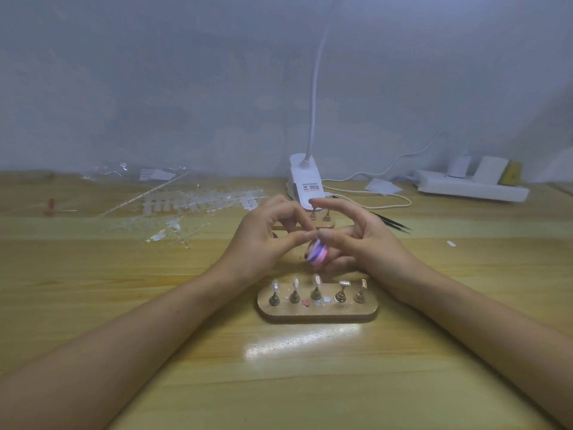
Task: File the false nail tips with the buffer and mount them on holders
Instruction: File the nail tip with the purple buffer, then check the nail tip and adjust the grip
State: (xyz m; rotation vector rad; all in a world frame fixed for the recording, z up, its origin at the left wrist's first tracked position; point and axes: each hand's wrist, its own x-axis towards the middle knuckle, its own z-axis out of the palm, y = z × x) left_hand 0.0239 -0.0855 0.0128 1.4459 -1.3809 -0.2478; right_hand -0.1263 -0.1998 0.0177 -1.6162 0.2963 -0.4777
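Your right hand grips the pink-purple-white layered buffer block with its lower fingers curled under it and the index finger raised. Your left hand has thumb and index pinched together, touching the buffer's top edge. What they pinch is too blurred, so I can't tell.

Just in front of your hands is the oval wooden base with five brass holders. The three left ones carry clear false nail tips. A second wooden base sits behind your hands. Clear nail tip strips are far left, black tweezers to the right, and the white clip lamp is behind.
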